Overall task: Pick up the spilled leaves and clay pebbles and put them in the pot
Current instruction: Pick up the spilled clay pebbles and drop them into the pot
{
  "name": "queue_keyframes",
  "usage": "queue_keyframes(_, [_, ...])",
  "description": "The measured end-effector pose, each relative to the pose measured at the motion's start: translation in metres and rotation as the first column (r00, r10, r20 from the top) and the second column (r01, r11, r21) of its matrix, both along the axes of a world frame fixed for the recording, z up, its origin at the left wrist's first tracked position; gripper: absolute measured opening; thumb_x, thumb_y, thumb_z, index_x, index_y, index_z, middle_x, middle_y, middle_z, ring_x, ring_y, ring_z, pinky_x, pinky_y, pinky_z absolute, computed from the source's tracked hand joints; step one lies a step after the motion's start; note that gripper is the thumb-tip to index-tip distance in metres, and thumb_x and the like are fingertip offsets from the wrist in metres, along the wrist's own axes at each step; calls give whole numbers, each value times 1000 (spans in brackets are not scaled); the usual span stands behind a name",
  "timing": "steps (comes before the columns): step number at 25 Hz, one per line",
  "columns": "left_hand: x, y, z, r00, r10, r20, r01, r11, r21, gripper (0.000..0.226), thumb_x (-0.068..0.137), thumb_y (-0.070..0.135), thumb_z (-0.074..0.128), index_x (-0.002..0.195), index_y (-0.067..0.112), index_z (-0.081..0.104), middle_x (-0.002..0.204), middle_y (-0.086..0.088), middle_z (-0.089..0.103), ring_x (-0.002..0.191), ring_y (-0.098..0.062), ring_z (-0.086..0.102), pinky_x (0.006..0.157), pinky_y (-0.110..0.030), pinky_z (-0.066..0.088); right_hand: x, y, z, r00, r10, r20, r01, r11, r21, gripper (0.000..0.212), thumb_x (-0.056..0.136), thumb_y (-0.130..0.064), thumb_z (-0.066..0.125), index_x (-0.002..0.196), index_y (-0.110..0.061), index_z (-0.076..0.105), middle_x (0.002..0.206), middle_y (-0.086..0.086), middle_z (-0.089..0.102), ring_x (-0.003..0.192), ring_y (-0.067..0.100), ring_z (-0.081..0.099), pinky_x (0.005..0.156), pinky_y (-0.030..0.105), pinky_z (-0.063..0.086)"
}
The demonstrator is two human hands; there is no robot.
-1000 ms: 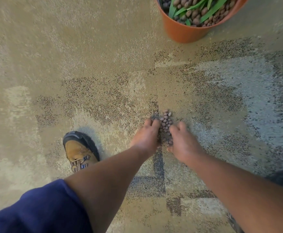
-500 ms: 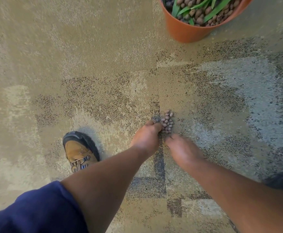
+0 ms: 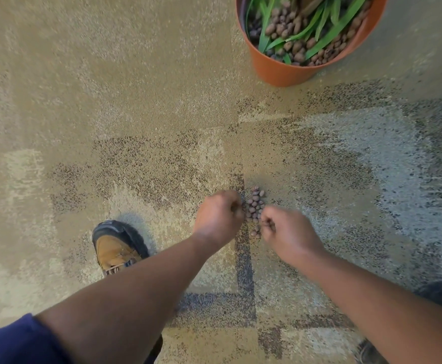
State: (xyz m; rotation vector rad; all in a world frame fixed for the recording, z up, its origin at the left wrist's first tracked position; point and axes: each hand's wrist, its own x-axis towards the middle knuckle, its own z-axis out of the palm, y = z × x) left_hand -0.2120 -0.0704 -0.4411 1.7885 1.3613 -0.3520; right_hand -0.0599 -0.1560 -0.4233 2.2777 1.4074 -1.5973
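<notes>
A small heap of brown clay pebbles [image 3: 254, 206] lies on the patterned carpet between my hands. My left hand [image 3: 218, 216] sits just left of the heap, its fingers curled in at the pebbles' edge. My right hand [image 3: 288, 231] is just right of the heap, fingers also curled, with pebbles at its fingertips. What lies inside either fist is hidden. The orange pot [image 3: 280, 70] stands at the top right, holding pebbles and green leaves [image 3: 317, 24]. No loose leaves show on the carpet.
My brown shoe with a black toe [image 3: 117, 245] stands on the carpet to the left of my left forearm. A dark shoe edge [image 3: 440, 292] shows at the right border. Beige, brown and grey carpet [image 3: 109, 101] stretches between the heap and the pot.
Both hands have drawn their fingers in from flat beside the heap to curled fists. The heap looks narrower. The view has shifted, so more of the pot shows.
</notes>
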Motion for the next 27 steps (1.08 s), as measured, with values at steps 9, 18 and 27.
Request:
queue_keyframes(9, [118,157,96,668,402,626,-516,857,1,12,87,4,71,87,16,67,78,2,67,66,-9,60,66,-33,58,89,166,84,675,-648,-352,730,517,447,26,85,-3,76,84,-25,62,84,-1,71,66,6,71,59,23,60])
queue_keyframes(18, [149,201,95,637,607,475,-665,745,-59,17,93,12,70,80,21,65,84,1,71,81,-15,73,65,-36,65,112,225,75,583,-712,-392,812,492,313,17,88,-7,76,100,-18,73,100,-1,75,97,13,73,87,34,63])
queue_keyframes(27, [98,150,70,728,493,477,-574,818,31,23,94,-1,55,94,21,64,88,6,66,71,-10,64,60,-27,61,95,160,69,733,-552,-397,674,511,533,23,91,-2,71,91,-24,67,90,2,73,81,14,72,72,25,61])
